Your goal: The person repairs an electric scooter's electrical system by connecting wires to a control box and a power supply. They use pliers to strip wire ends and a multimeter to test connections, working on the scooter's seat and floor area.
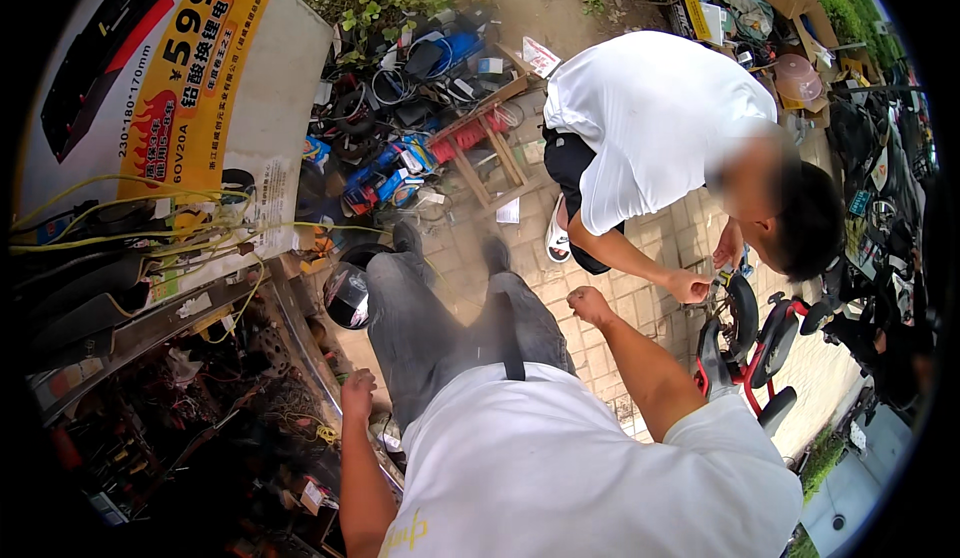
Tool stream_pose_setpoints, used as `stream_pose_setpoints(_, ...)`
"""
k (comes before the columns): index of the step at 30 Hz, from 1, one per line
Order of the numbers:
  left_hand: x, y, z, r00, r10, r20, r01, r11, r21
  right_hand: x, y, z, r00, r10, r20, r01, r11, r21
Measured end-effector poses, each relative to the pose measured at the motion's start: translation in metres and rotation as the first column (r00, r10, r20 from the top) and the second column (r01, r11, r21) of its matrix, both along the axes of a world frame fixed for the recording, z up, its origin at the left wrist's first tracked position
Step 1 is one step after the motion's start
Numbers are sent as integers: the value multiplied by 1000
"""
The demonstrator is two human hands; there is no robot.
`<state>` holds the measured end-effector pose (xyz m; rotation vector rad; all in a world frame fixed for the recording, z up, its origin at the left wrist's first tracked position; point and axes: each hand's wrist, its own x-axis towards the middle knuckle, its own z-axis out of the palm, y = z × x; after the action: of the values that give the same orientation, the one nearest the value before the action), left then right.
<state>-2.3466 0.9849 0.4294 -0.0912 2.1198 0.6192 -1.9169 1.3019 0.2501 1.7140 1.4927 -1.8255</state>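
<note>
left hand (358, 395) near helmet (347, 298); right hand (591, 305) near co-worker (650, 128); clutter (402, 180) ahead

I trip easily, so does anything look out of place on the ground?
Yes: ahead, a heap of cables and packages sprawls untidily, and beside it a loose white paper lies on the paving, as if dropped.

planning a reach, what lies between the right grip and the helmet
Head view: between right grip and helmet, both grey trouser legs and some paving.
</note>
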Motion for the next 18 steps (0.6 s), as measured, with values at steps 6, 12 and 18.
stream_pose_setpoints(6, -15, 34, 1, 999, -49, 12, 49, 998, -24, -24, 6, 6, 1000, -5, -5, 5, 999, -38)
stream_pose_setpoints(12, -35, 25, -26, 994, -67, 87, 73, 995, -71, -51, 6, -8, 1000, -3, -31, 2, 999, -52)
stream_pose_setpoints(18, -65, 97, -75, 979, -129, 158, 125, 991, 35, -106, 30, -65, 968, 248, 25, -249, 961, 118)
